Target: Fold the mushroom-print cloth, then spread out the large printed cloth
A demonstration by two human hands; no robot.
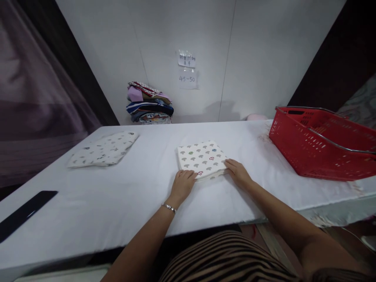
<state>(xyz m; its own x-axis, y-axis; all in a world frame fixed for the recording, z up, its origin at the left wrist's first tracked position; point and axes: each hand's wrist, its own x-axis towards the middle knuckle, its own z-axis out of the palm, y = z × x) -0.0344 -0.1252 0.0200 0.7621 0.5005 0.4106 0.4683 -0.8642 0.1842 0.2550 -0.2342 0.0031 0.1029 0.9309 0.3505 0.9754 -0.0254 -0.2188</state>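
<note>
A white folded cloth (202, 158) with grey mushroom shapes and a few coloured prints lies in the middle of the table, squared into a thick pad. At its near left corner, my left hand (182, 184) grips the edge, fingers curled over the top. My right hand (238, 172) holds the right edge, fingertips on the upper layer. Both thumbs are hidden. A second white patterned cloth (105, 149) lies folded on the left part of the table, away from my hands.
A red plastic basket (308, 149) with metal handles stands on the right of the white-covered table (117, 207). On the left edge lies a dark flat object (26, 211). Behind the table, a pile of folded fabrics (149, 103) sits against the wall, beside paper notes (188, 78).
</note>
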